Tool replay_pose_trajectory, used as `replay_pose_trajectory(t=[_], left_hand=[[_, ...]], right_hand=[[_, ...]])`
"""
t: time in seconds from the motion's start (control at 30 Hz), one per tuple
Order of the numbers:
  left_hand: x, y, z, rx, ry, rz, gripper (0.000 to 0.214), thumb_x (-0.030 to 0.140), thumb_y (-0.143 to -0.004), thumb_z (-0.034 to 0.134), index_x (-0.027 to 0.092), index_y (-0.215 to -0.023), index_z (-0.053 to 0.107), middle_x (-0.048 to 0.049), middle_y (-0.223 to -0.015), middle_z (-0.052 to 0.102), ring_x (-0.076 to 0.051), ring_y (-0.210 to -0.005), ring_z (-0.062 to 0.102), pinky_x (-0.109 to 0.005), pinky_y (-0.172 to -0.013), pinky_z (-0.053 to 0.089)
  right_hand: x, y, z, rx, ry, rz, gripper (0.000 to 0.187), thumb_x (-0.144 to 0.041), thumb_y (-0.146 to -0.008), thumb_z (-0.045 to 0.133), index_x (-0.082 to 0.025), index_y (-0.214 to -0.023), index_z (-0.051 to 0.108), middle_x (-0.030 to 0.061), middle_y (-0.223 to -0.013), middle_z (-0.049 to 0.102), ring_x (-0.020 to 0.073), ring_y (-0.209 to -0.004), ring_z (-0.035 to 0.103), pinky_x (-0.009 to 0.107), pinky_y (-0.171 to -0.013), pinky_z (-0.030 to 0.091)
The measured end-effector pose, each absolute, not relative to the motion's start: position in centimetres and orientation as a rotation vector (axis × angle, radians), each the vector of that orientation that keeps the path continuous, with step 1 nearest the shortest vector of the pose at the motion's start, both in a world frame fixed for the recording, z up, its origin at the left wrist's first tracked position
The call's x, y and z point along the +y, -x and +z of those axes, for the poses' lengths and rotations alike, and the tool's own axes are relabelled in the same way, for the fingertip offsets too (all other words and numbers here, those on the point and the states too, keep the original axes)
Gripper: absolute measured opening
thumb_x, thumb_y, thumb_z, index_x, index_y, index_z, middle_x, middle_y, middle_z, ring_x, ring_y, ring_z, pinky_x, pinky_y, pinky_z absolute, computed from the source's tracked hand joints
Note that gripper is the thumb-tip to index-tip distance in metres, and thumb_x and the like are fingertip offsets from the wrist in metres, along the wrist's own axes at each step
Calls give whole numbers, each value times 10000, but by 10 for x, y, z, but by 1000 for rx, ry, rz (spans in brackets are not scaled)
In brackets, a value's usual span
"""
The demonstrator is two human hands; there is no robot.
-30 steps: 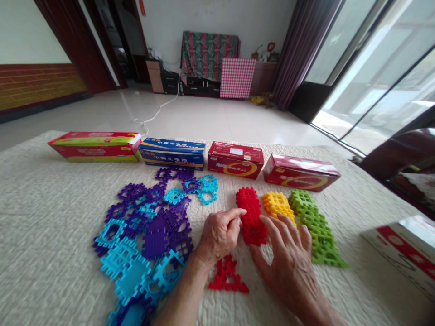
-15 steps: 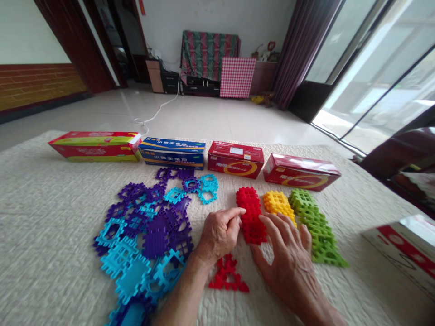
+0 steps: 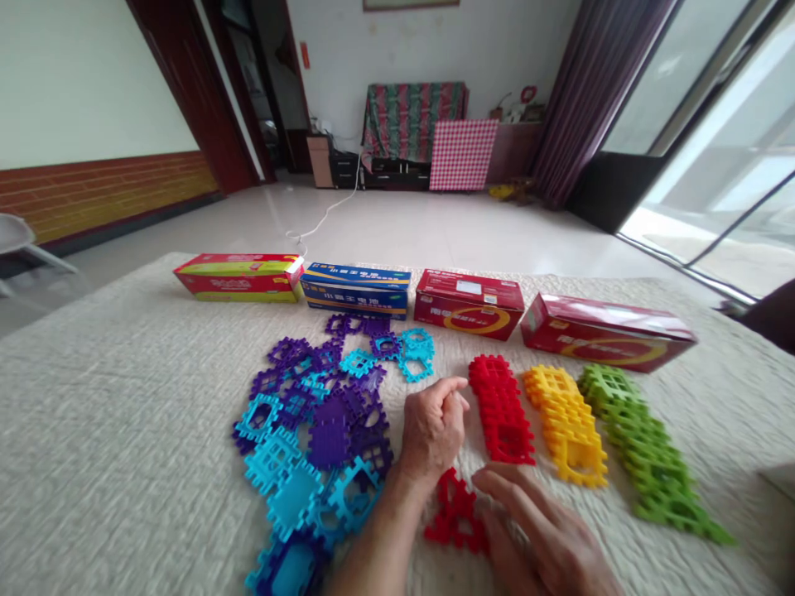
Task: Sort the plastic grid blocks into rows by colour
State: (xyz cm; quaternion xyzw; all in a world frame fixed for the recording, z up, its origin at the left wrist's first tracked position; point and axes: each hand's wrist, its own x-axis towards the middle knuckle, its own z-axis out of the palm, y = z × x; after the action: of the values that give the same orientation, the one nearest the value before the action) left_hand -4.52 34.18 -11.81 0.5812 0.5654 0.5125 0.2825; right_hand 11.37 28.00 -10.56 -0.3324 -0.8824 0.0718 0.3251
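Observation:
My left hand (image 3: 433,426) rests on the cloth with its fingers curled in, just left of a row of red waffle tiles (image 3: 502,408); nothing shows in it. My right hand (image 3: 535,534) lies low in view with fingers stretched out, touching a small loose pile of red tiles (image 3: 453,511) near the front edge. A row of yellow tiles (image 3: 567,424) and a row of green tiles (image 3: 646,452) lie to the right of the red row. A mixed heap of purple and cyan tiles (image 3: 316,414) spreads out to the left of my left hand.
Four cardboard boxes stand in a line at the far side of the cloth: a red-and-yellow box (image 3: 239,276), a blue box (image 3: 356,289), and two red boxes (image 3: 468,303) (image 3: 605,331). The cream quilted cloth (image 3: 124,414) covers the whole surface.
My right hand has drawn back from beside the red row down to the loose red pile. The view has shifted, uncovering the yellow row. My left hand has stayed curled by the red row.

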Motion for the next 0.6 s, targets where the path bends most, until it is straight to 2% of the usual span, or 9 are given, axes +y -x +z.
replay_pose_trajectory(t=[0.17,0.33,0.6], left_hand=[[343,44,-120,1536,-1564,1386,311,168,-855,426,181,-1002,700,-1,-724,713,-121,-678,639,-219,-677,480],[345,45,-125,1496,-1589,1402,314,179,-837,431,184,-989,705,1,-721,713,-121,-684,638,-216,-681,482],[350,45,-124,1548,-1508,1397,330,191,-799,430,170,-969,713,-3,-688,712,-134,-652,624,-232,-670,490]], right_hand=[[273,-105,-111,-2425,863,180,469,-235,-768,602,-205,-1230,524,113,-1195,624,235,-1006,640,325,-820,571],[270,-99,-118,-2467,929,262,549,-252,-785,607,-220,-1311,456,116,-1310,539,267,-1118,555,421,-908,520],[268,-96,-113,-2469,916,270,346,-254,-819,567,-173,-1154,532,128,-1164,578,255,-997,563,434,-863,500]])
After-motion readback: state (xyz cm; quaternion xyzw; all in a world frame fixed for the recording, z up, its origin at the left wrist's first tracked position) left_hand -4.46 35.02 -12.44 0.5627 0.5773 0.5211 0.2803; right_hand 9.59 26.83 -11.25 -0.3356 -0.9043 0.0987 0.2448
